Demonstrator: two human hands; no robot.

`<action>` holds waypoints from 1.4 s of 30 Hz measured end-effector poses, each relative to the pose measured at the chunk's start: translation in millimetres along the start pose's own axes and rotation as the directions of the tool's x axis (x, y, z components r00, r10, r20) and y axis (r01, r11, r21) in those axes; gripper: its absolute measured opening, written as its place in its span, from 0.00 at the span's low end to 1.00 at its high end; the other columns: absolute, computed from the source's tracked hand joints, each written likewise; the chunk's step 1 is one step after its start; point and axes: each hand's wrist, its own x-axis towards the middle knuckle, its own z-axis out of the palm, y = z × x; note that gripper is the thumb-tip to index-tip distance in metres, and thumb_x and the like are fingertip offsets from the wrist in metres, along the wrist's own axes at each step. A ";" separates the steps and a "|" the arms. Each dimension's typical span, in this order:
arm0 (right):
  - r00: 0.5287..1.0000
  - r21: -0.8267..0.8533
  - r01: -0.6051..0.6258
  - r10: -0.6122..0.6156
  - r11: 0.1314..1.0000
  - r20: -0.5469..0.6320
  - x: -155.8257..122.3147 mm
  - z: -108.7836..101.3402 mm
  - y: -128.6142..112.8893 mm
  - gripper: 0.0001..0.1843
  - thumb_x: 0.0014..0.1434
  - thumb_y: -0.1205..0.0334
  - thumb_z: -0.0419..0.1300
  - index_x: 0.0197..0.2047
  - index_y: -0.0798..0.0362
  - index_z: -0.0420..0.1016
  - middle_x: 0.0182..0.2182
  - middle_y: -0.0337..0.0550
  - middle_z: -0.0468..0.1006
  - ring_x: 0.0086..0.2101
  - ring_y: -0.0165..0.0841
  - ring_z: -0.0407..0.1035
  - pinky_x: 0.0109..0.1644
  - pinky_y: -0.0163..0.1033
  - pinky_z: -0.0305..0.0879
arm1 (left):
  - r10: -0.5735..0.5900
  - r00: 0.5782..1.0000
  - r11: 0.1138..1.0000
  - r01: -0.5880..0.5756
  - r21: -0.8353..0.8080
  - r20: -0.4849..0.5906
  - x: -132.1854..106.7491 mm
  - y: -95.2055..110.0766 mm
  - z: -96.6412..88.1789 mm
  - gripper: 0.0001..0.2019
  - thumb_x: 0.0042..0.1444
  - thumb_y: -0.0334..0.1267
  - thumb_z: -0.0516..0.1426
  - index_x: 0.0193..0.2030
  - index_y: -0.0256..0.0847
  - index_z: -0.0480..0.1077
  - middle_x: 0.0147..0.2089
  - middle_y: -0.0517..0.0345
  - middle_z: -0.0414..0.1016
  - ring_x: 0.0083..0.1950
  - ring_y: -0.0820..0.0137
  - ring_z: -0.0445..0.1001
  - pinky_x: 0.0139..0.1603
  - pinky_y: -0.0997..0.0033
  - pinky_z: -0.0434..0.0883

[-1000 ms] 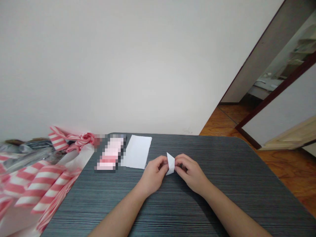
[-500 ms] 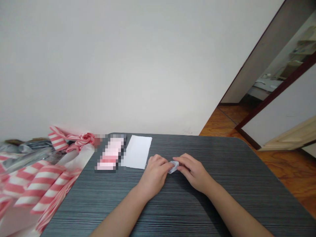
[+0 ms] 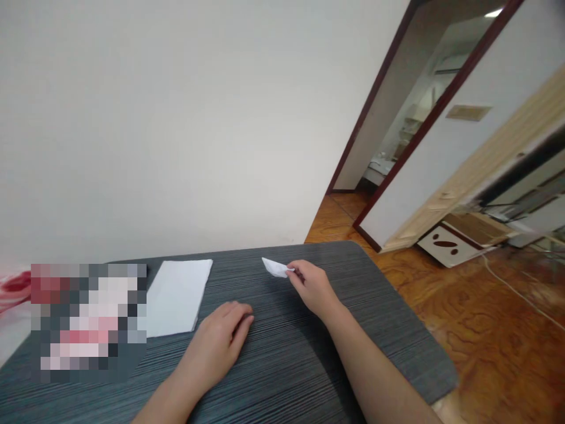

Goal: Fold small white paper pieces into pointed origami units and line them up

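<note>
My right hand [image 3: 311,286] pinches a small folded white paper piece [image 3: 275,268] by one end and holds it just above the dark striped table [image 3: 286,365], towards the far edge. My left hand [image 3: 216,344] lies flat on the table with its fingers stretched out, holding nothing. A stack of white paper sheets [image 3: 176,296] lies on the table just left of that hand.
A blurred-out pinkish object [image 3: 88,321] lies at the table's left. A bit of red and white striped material [image 3: 13,282] shows at the far left edge. Beyond the table's right edge is wooden floor [image 3: 485,330], an open doorway [image 3: 397,147] and a low white box [image 3: 444,243].
Both hands were pressing the folded paper together on the table. Now my right hand alone has lifted it away to the right, my left hand has let go, and the view has swung right.
</note>
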 end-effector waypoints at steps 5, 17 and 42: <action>0.978 -0.111 -0.176 0.160 0.978 -0.136 8.6 -26.8 37.4 0.10 0.60 0.61 0.52 0.41 0.53 0.71 0.31 0.43 0.76 0.30 0.32 0.69 0.34 0.35 0.62 | -0.002 0.997 1.000 0.001 0.017 0.075 2.3 -2.4 5.2 0.12 0.61 0.41 0.46 0.40 0.42 0.68 0.38 0.55 0.72 0.40 0.66 0.69 0.44 0.65 0.66; 0.930 -0.305 -0.345 0.279 0.888 -0.239 -22.7 -49.1 119.0 0.10 0.58 0.60 0.52 0.39 0.55 0.71 0.33 0.48 0.76 0.33 0.38 0.69 0.39 0.40 0.62 | 0.002 0.998 1.000 -0.004 0.022 0.061 0.6 -1.7 1.3 0.13 0.61 0.39 0.45 0.37 0.42 0.70 0.35 0.55 0.73 0.38 0.67 0.69 0.42 0.66 0.65; 0.933 -0.413 -0.322 0.210 0.852 -0.293 -27.1 -45.1 94.6 0.19 0.56 0.50 0.54 0.44 0.57 0.66 0.35 0.50 0.71 0.34 0.39 0.66 0.36 0.41 0.61 | 0.013 0.999 1.000 -0.014 0.017 0.035 -3.7 -1.8 -3.3 0.13 0.61 0.37 0.45 0.36 0.42 0.70 0.33 0.55 0.73 0.37 0.67 0.69 0.41 0.67 0.65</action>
